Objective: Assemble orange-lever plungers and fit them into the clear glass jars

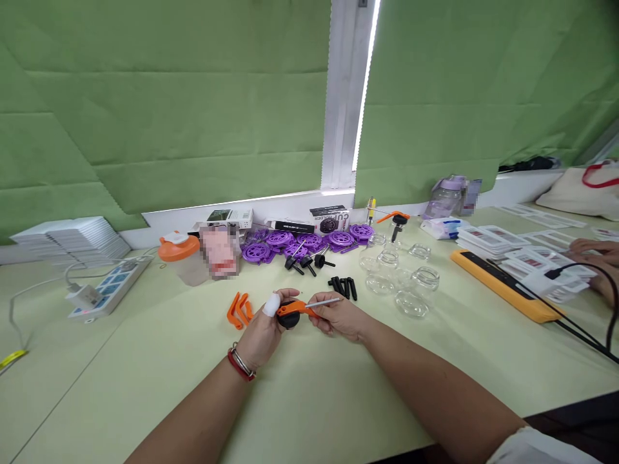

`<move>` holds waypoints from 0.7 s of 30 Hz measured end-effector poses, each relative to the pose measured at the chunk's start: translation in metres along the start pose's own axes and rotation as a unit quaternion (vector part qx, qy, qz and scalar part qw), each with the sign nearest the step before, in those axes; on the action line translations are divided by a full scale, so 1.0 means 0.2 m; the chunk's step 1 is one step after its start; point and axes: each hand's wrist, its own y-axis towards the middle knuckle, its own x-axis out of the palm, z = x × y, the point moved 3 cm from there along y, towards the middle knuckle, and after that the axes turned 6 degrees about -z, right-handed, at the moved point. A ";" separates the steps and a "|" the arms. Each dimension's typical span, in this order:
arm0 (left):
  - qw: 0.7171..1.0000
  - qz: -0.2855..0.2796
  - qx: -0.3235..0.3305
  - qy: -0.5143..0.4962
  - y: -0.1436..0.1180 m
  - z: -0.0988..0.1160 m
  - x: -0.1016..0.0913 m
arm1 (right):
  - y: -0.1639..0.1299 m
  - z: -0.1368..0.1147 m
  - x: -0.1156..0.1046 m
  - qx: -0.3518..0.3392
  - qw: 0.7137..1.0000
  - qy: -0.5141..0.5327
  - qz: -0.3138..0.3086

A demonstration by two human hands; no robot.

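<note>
Above the table, my left hand (pixel 264 332), its thumb wrapped in white, is closed around a black round part (pixel 289 320). An orange crank handle (pixel 292 309) lies across the top of that part. My right hand (pixel 336 317) is closed on the handle's far end, and a thin metal rod (pixel 325 302) runs over its fingers. Whether the rod joins the black part cannot be made out. Just left of my hands lie loose orange handles (pixel 238 310). Beyond my right hand are short black pegs (pixel 345 287), and behind them black caps with metal shafts (pixel 307 261).
Purple wheel-shaped parts (pixel 285 240) lie along the back. Clear jars (pixel 412 303) stand to the right, near an orange power strip (pixel 503 283). An orange-lidded cup (pixel 186 269) and a white power strip (pixel 113 287) occupy the left. Another person's hand (pixel 597 251) is at far right.
</note>
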 end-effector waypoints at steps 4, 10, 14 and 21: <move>1.000 -0.010 -0.005 0.018 -0.01 0.01 0.00 | 0.00 0.00 0.01 -0.005 1.000 0.000 0.010; 0.999 -0.013 -0.012 0.051 -0.01 0.02 0.00 | 0.00 0.02 0.03 -0.011 1.000 0.012 0.002; 0.999 0.030 -0.002 0.018 0.01 0.05 -0.03 | 0.02 0.02 -0.02 -0.013 0.999 -0.018 0.025; 0.981 0.162 0.096 -0.049 0.03 0.15 -0.18 | 0.04 0.01 -0.06 -0.066 0.899 -0.410 0.143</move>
